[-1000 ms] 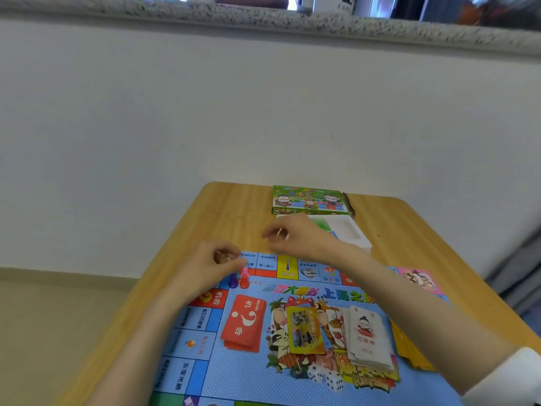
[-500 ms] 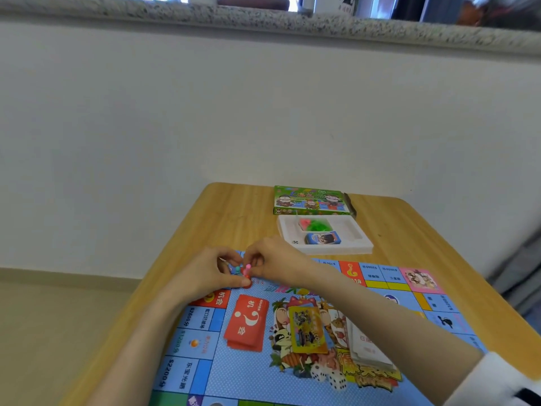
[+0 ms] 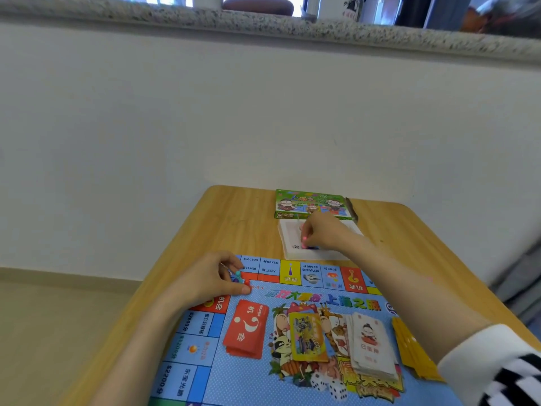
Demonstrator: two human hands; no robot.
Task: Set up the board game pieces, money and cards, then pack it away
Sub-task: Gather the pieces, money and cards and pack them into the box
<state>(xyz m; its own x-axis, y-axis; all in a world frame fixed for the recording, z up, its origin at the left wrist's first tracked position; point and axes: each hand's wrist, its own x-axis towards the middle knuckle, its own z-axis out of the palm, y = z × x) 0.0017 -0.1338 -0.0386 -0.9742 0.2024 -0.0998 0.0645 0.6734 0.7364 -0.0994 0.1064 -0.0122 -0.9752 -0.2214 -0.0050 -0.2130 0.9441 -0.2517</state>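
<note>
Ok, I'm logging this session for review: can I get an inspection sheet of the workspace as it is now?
Surface: wooden table, game board spread on it.
Job's things: red cards, yellow card, white cards and dice on the board; yellow stack at its right edge; tray and green box behind.
Clutter: nothing seen.
Hands: left hand curled round pawns at the board corner; right hand in the tray, grip unclear.
Cables: nothing seen.
Surroundings: white wall, stone ledge above.
</note>
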